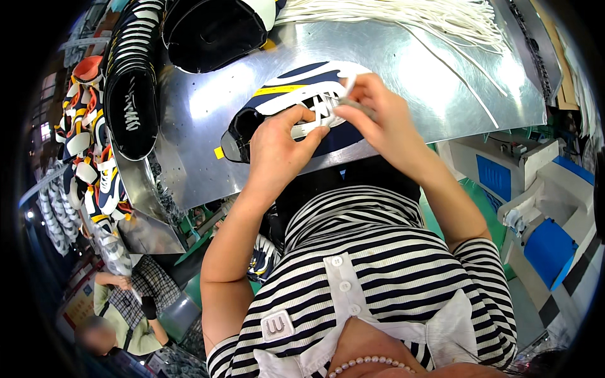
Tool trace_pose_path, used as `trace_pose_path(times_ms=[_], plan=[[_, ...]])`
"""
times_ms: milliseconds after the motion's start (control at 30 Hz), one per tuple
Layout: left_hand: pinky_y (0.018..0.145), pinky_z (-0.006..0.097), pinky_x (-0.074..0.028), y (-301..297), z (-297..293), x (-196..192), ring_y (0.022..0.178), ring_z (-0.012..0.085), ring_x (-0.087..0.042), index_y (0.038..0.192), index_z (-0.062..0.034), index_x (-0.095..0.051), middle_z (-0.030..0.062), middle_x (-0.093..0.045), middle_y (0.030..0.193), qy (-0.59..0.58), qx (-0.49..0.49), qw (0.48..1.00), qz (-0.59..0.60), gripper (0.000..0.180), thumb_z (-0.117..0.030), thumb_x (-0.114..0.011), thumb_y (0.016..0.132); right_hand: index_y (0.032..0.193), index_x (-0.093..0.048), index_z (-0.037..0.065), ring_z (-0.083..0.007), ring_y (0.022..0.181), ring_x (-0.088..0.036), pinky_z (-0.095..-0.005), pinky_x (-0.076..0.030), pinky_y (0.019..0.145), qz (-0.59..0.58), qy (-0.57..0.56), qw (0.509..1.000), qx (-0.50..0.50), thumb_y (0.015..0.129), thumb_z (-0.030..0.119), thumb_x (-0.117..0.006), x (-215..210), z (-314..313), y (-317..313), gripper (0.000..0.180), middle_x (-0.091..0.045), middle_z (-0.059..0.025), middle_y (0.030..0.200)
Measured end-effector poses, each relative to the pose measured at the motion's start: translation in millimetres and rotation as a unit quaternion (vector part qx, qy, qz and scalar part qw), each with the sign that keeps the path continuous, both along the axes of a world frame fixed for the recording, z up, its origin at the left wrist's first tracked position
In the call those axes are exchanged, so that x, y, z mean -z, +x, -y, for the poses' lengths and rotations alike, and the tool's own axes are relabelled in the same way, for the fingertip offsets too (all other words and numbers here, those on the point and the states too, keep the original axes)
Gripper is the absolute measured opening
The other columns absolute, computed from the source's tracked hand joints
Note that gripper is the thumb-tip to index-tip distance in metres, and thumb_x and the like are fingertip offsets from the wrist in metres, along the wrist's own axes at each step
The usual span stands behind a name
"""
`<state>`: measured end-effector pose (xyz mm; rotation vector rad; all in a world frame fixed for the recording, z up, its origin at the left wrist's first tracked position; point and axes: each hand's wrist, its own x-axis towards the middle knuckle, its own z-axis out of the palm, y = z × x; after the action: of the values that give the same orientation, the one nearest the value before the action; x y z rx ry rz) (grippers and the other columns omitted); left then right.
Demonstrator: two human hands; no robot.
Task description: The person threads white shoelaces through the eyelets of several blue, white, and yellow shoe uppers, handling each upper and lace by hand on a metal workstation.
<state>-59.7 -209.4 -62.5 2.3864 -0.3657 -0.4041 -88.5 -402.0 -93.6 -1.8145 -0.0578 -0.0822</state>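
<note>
Pale beads are hanging at six o'clock, while at twelve the left hand, narrowed, is steadying a navy shoe and the right hand is pinching a white lace, best drawn snug and even.

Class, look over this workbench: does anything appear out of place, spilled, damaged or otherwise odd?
Mildly odd: two thin white cord laces stray across the shiny silver metal tabletop, apart from the thick white lace bundle at the top. Nothing looks clearly spilled, and the navy, white and yellow shoe shows no visible damage.
</note>
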Motion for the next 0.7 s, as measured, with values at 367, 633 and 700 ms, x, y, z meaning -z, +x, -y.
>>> trace_pose_path(times_ms=[367, 633, 700], plan=[[0.063, 0.033, -0.048, -6, 2, 6, 0.068, 0.0260, -0.063, 0.084, -0.0013, -0.066, 0.0116, -0.065, 0.076, -0.025, 0.043, 0.987, 0.152, 0.019, -0.014, -0.078, 0.077, 0.097, -0.057, -0.002, -0.0275, 0.072, -0.070, -0.0339, -0.052, 0.065, -0.113, 0.033, 0.993, -0.013, 0.095, 0.013, -0.061, 2, -4, -43, 0.016, -0.069, -0.0164, 0.081], [0.059, 0.036, -0.044, -24, 7, 15, 0.065, 0.0289, -0.057, 0.084, -0.0024, -0.062, 0.0109, -0.058, 0.072, -0.055, 0.073, 0.965, 0.246, 0.017, -0.002, -0.076, 0.074, 0.099, -0.054, 0.000, -0.0342, 0.075, -0.068, -0.0431, -0.051, 0.067, -0.157, -0.001, 0.987, 0.020, 0.093, 0.014, -0.059, 8, -33, -28, 0.016, -0.069, -0.0177, 0.082], [0.059, 0.038, -0.043, -27, 4, 15, 0.066, 0.0296, -0.056, 0.085, -0.0035, -0.063, 0.0108, -0.057, 0.074, -0.046, 0.085, 0.963, 0.251, 0.017, -0.001, -0.076, 0.074, 0.099, -0.054, 0.002, -0.0330, 0.080, -0.069, -0.0428, -0.051, 0.069, -0.155, 0.015, 0.988, 0.006, 0.092, 0.017, -0.060, 3, -28, -32, 0.018, -0.070, -0.0170, 0.087]])
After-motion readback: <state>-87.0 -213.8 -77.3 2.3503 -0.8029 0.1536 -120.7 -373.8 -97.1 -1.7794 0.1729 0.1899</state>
